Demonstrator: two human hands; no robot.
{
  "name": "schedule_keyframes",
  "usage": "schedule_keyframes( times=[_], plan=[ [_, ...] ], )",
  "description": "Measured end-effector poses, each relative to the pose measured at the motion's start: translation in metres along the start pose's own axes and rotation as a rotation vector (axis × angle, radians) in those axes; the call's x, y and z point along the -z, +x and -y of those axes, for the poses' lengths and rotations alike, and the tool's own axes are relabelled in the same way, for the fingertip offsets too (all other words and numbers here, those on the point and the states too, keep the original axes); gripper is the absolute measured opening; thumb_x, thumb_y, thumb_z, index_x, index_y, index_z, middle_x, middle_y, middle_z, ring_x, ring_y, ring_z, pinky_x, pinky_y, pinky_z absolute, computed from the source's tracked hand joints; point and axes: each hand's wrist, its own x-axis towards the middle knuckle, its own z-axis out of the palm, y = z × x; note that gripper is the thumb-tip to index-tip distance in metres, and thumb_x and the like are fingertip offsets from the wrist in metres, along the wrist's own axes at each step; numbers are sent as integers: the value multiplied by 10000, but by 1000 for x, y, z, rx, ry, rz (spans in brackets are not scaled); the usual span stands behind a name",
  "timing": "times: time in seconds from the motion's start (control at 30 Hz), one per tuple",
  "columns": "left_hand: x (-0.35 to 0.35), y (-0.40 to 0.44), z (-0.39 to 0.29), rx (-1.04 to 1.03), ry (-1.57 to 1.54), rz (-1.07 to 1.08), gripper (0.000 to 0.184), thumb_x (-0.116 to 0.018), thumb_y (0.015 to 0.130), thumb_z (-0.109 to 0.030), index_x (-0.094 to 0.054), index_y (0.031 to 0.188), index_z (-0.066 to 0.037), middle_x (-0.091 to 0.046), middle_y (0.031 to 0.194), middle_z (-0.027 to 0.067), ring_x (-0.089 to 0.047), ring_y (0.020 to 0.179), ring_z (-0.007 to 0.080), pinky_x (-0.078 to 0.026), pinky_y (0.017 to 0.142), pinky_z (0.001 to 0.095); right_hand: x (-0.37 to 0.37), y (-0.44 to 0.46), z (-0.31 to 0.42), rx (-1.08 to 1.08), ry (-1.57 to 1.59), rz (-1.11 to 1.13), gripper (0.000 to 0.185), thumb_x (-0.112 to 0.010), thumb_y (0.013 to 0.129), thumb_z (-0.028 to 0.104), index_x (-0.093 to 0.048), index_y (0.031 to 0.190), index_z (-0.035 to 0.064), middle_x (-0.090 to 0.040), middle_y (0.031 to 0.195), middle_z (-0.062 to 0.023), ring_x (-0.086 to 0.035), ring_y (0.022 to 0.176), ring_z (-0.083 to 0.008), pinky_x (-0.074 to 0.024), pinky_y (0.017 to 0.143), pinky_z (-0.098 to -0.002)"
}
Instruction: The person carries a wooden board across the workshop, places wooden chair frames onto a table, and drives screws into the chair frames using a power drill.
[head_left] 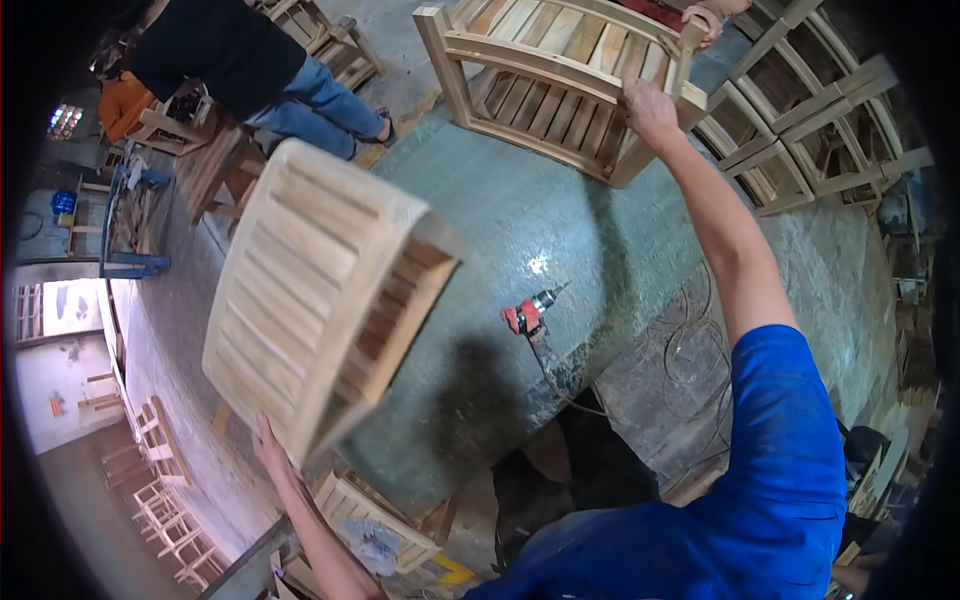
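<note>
A slatted wooden piece (300,290) is tilted over the left side of the green worktable (480,220), slightly blurred. My left hand (270,445) holds its lower left edge, most fingers hidden behind the wood. At the far end of the table is a slatted wooden frame (540,75). My right hand (648,108) has its fingers wrapped on that frame's near right corner. Between the two pieces, a red and black drill (528,314) lies on the table with its cord running toward me.
Another person's hand (706,20) is at the frame's far right corner. A person in a black shirt (225,60) stands at upper left. Wooden frames (800,120) are stacked at right. A coiled cable (695,345) and a wooden piece (375,520) lie nearer me.
</note>
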Motion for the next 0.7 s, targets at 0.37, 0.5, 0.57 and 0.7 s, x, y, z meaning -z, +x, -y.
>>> schedule_keyframes(
  times=[0.37,0.5,0.57,0.7],
  plan=[
    [-93,92,-87,-54,43,46,733,-662,815,-494,-514,1235,88,-575,1196,172,-556,1078,227,-429,913,337,77,-179,-82,-53,-41,319,584,-785,613,288,-532,1089,65,-597,916,-154,-584,886,-362,-488,748,-431],
    [-152,128,-125,-123,80,100,795,-711,763,-489,-511,1229,123,-569,1219,205,-552,1119,256,-412,950,342,77,-156,-18,148,182,182,585,-823,583,337,-508,965,25,-584,898,-174,-577,842,-386,-480,716,-438],
    [-194,116,-158,-192,64,113,829,-740,722,-501,-516,1233,112,-564,1224,207,-554,1120,253,-414,956,335,65,-149,2,46,179,279,505,-792,625,330,-510,904,18,-583,885,-170,-582,838,-375,-480,702,-431],
    [-269,141,-179,-227,-77,231,539,-708,784,-401,-624,1075,44,-658,983,147,-624,930,225,-499,790,355,57,-159,-4,157,200,257,478,-782,646,315,-468,824,2,-559,815,-188,-565,783,-383,-469,669,-445]
  ],
)
